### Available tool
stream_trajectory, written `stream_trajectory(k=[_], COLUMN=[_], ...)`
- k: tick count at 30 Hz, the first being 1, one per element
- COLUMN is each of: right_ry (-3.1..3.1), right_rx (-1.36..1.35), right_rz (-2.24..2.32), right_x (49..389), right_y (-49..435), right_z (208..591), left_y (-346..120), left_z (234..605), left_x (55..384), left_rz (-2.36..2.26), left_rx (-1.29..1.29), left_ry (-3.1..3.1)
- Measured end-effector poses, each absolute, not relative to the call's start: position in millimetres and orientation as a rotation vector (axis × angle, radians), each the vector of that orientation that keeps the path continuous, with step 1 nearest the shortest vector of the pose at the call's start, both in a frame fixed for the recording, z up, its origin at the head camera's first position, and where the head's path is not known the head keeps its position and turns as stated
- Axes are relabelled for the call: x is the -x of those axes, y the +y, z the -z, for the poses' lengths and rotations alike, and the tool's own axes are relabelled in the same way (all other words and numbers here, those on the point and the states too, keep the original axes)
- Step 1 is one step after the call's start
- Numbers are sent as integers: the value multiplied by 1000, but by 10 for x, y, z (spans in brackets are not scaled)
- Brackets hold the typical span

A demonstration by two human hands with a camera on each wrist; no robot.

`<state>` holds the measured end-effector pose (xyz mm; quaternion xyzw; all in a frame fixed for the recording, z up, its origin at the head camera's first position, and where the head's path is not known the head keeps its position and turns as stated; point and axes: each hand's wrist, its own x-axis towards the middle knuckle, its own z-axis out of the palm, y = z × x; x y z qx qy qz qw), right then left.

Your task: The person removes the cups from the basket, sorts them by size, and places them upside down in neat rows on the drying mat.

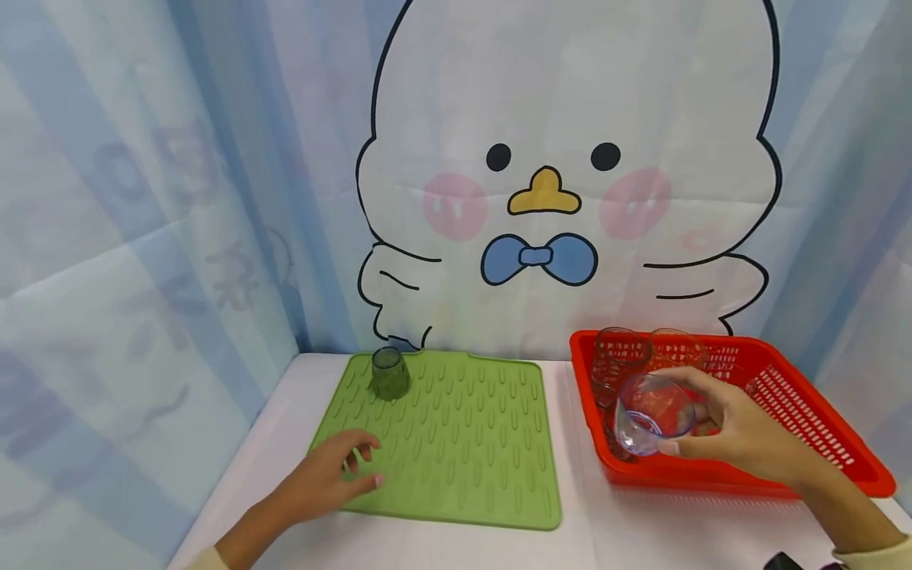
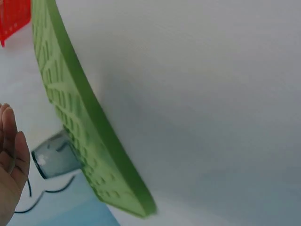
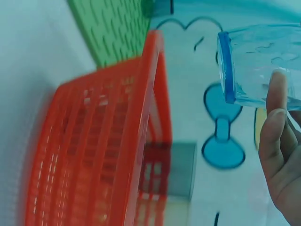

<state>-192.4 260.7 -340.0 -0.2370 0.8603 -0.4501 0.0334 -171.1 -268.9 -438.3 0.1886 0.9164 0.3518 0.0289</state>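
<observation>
My right hand [image 1: 734, 427] grips a clear glass cup [image 1: 644, 419] by its side, held over the left part of the red basket [image 1: 755, 475]. In the right wrist view the clear cup [image 3: 263, 66] shows a thick bluish base, with fingers against its side. My left hand [image 1: 331, 479] hovers over the near left edge of the green mat [image 1: 470, 451], fingers loosely bent and holding nothing. On the mat's far left corner stands a dark grey-green glass cup [image 1: 390, 376]; the left wrist view shows this cup [image 2: 56, 155] beyond the left hand [image 2: 9, 165].
Inside the basket's left end are several glasses, among them a dark cup [image 1: 620, 356] and an amber-tinted cup [image 1: 677, 348]. A white cloth [image 1: 577, 507] covers the table. Behind hangs a curtain [image 1: 541, 317] with a cartoon bird. A dark object [image 1: 782, 562] sits at the lower right edge.
</observation>
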Motion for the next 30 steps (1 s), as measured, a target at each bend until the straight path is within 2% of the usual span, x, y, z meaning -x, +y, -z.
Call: stream_trajectory(k=[11, 15, 24, 30], right_ry=[2462, 2360, 2177, 2173], right_rx=[899, 874, 929, 985], right_rz=[1479, 1521, 1628, 1630], right_x=[1760, 1719, 1678, 1685], right_y=[1892, 1696, 1402, 1293], right_z=[3494, 3580, 3738, 3810], left_y=[-2203, -2051, -1745, -1542], left_z=[4241, 4188, 4124, 4025], left_x=[1653, 1622, 1470, 1394], left_rz=[-1205, -1226, -1471, -1490], left_rx=[-753, -775, -1021, -1066], left_ry=[2791, 2775, 2737, 2641])
